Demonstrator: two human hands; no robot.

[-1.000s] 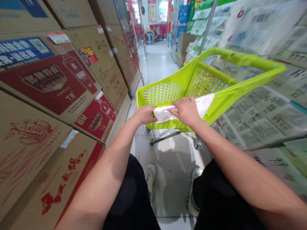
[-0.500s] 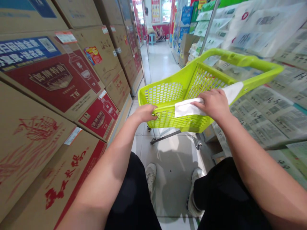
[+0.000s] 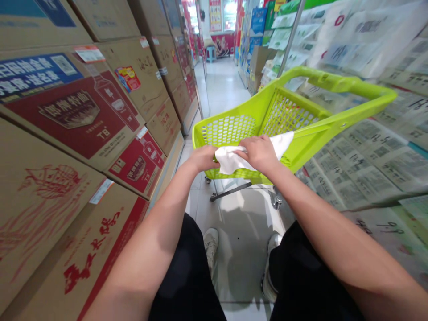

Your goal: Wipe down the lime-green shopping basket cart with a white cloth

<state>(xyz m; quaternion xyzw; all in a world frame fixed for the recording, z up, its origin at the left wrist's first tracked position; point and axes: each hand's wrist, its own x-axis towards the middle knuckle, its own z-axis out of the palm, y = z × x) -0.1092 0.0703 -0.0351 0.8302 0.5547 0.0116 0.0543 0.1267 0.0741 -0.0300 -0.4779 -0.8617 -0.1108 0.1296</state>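
Observation:
A lime-green shopping cart [image 3: 309, 147] stands sideways in front of me, its handle to the right and its basket end to the left. My left hand [image 3: 204, 159] is closed around the near rim at the basket's left end. Over the same rim, my right hand [image 3: 259, 152] grips a white cloth [image 3: 230, 161], pressing it onto the edge. One end of the cloth lies close beside my left fingers, and the other sticks out behind my right hand. The cloth hides part of the near rim and side wall.
Stacked cardboard boxes [image 3: 63, 111] form a wall along the left. Plastic-wrapped paper packs [image 3: 361, 165] are piled on the right. The tiled aisle [image 3: 217, 76] runs ahead to a blue stool [image 3: 211, 54]. My shoes [image 3: 210, 245] are on the floor below the cart.
My right hand has slid left along the near rim with the white cloth, from near the handle end to close beside my left hand. The left hand and the cart have stayed put.

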